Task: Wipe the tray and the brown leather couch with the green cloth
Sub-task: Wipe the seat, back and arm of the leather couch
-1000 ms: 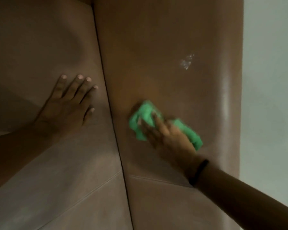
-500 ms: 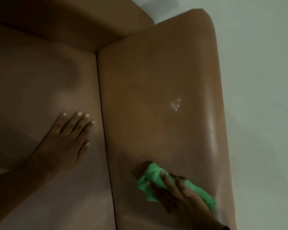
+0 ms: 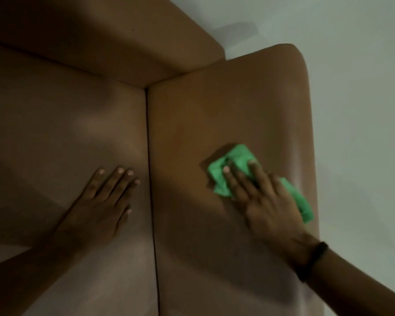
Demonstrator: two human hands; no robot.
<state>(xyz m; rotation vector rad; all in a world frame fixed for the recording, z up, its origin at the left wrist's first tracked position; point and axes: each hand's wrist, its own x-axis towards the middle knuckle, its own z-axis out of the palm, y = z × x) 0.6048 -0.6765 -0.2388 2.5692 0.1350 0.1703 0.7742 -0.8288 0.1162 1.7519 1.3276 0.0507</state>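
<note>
The brown leather couch point(image 3: 214, 106) fills most of the view, seen from above. My right hand point(image 3: 262, 199) presses the crumpled green cloth point(image 3: 235, 163) flat against the couch's wide armrest on the right; part of the cloth sticks out past my hand towards the armrest's outer edge. A dark band sits on that wrist. My left hand point(image 3: 100, 206) rests flat with fingers spread on the seat cushion, just left of the dark seam between seat and armrest. No tray is in view.
The couch's backrest point(image 3: 123, 42) runs across the top left. A pale wall or floor point(image 3: 356, 110) lies right of the armrest's outer edge. The room is dim.
My right hand has pushed the cloth up the armrest, over the place where a whitish smear showed before; the smear is out of sight now. The left hand has stayed on the seat.
</note>
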